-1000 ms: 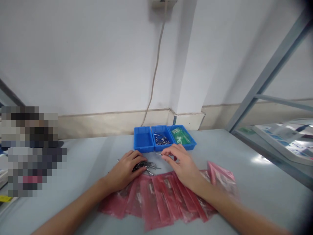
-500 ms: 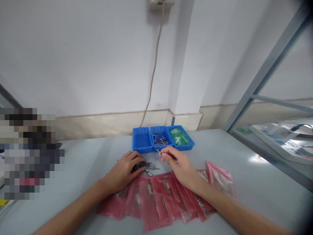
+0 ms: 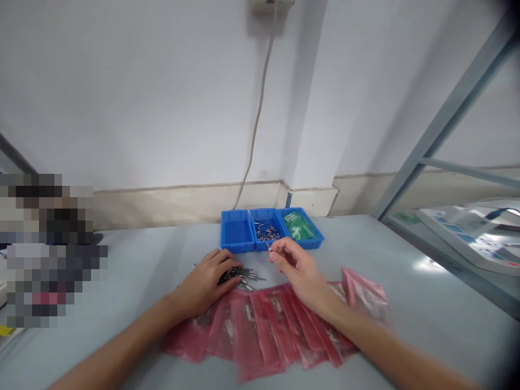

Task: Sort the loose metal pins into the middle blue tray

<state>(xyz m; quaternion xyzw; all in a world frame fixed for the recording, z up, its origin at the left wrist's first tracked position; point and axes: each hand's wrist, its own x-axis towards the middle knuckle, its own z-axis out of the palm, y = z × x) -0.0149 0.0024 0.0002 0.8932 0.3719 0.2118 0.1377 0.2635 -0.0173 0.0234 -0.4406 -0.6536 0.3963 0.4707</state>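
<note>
The right hand (image 3: 303,271) pinches a small metal pin (image 3: 268,247), mostly hidden, before blue trays (image 3: 238,248) near the bench's (image 3: 430,314) back edge. The left hand (image 3: 209,279) partly covers piled pins (image 3: 249,275); its grip cannot be told. Pink bags (image 3: 255,357), contents blurred, lie nearer the front edge.

I see the left hand (image 3: 212,276) cupped over a pile of thin metal pins (image 3: 252,275) on the pale table (image 3: 430,319); can't tell if it grips any. Right hand (image 3: 296,264) pinches one small pin (image 3: 268,246) just in front of three blue bins (image 3: 238,249). Middle bin has metal pieces (image 3: 267,232), right one a green packet (image 3: 299,226). Overlapping pink bags (image 3: 255,352) fan out nearer me, partly under the forearms. Cable (image 3: 259,114) runs down the wall (image 3: 162,97).
</note>
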